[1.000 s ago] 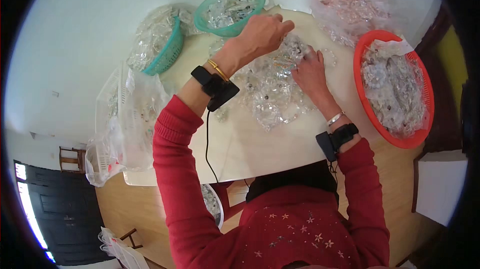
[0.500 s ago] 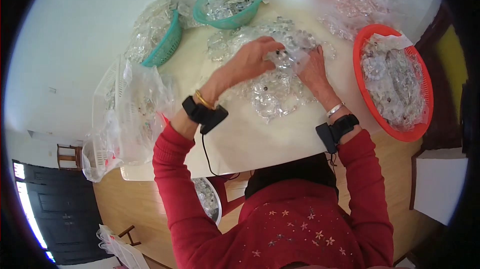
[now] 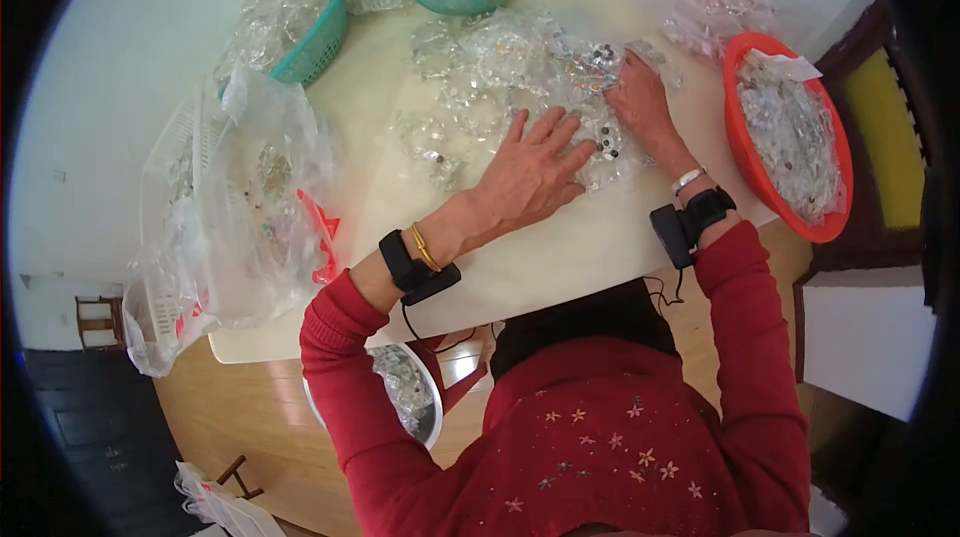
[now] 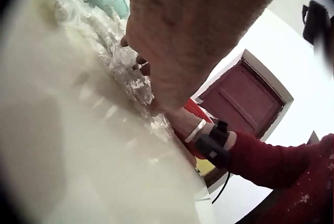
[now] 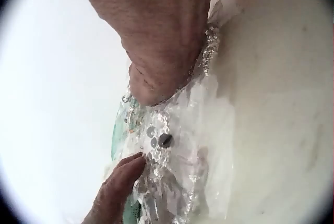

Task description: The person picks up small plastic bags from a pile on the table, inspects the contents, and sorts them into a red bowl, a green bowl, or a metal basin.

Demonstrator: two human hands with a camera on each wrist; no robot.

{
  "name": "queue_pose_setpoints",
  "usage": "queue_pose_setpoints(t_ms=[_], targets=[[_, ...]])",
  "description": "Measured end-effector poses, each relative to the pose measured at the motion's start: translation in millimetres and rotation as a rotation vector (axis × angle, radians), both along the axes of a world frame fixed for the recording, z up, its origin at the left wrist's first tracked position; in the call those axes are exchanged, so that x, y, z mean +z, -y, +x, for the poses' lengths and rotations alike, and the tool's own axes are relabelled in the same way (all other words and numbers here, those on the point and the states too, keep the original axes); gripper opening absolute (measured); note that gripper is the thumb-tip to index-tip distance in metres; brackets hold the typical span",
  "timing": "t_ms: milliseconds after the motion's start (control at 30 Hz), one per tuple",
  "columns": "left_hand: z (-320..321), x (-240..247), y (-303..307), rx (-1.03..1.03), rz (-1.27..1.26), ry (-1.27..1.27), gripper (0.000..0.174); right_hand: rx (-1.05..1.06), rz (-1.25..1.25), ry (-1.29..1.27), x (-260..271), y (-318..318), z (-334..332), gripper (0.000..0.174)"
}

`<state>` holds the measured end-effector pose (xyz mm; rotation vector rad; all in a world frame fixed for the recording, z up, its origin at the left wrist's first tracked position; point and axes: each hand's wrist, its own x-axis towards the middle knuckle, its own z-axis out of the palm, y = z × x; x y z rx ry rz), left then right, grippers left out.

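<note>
Left hand (image 3: 535,172), fingers splayed, and right hand (image 3: 645,102), fingers straight, lie flat on the heap of clear plastic bead packets (image 3: 500,57), apparently pinning it to the pale tabletop (image 3: 560,257).

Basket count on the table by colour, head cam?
Teal baskets: 2
Red basket: 1
White basket, holding a clear bag: 1
Total: 4
</note>
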<state>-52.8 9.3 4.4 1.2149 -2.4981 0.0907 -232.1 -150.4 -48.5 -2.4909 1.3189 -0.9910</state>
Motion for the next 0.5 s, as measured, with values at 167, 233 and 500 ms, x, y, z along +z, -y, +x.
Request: queue_pose_setpoints(t_ms=[167,233,500], targets=[[10,-7,11,-0.020,0.017,-0.071,0.042,-0.020,0.025,0.055,4,-4,-2,0.036],[10,-7,13,-0.025,0.031,-0.064,0.042,-0.026,0.042,0.084,6,-4,-2,0.034],[24,2,20,0.106,-0.013,-0.076,0.036,-0.053,-0.010,0.112,2,5,-2,0.026]])
